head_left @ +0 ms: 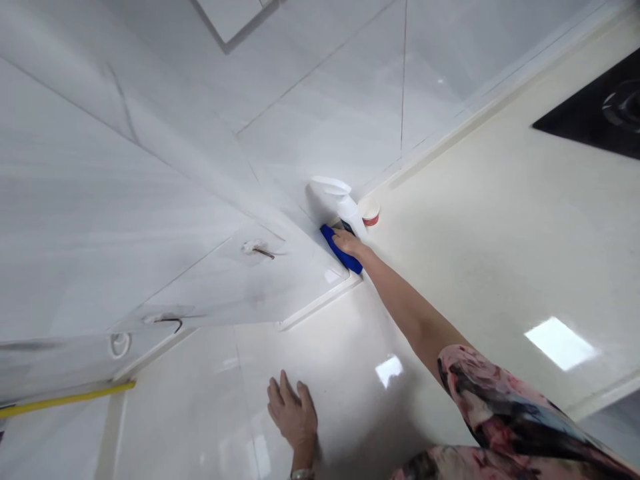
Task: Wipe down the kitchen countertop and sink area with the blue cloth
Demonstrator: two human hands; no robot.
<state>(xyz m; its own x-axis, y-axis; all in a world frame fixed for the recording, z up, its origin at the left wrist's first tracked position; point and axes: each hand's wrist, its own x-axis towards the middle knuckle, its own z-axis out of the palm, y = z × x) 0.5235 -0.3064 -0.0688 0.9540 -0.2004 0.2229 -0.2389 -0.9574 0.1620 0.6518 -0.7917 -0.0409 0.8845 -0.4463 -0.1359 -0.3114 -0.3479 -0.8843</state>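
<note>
My right hand [347,242] reaches far out to the corner where the tiled wall [150,167] meets the countertop [500,220]. Its fingers are closed on a blue cloth [340,252], pressed against the wall tile. Just behind the hand stands a white spray bottle [336,198]. My left hand [293,417] lies flat on the glossy counter near me, fingers spread and holding nothing. A watch shows at its wrist.
A small white cup with a red band [371,213] stands beside the spray bottle. A black hob [595,110] sits in the counter at the far right. Metal hooks [260,251] stick out of the wall. A yellow strip [65,399] runs at the lower left.
</note>
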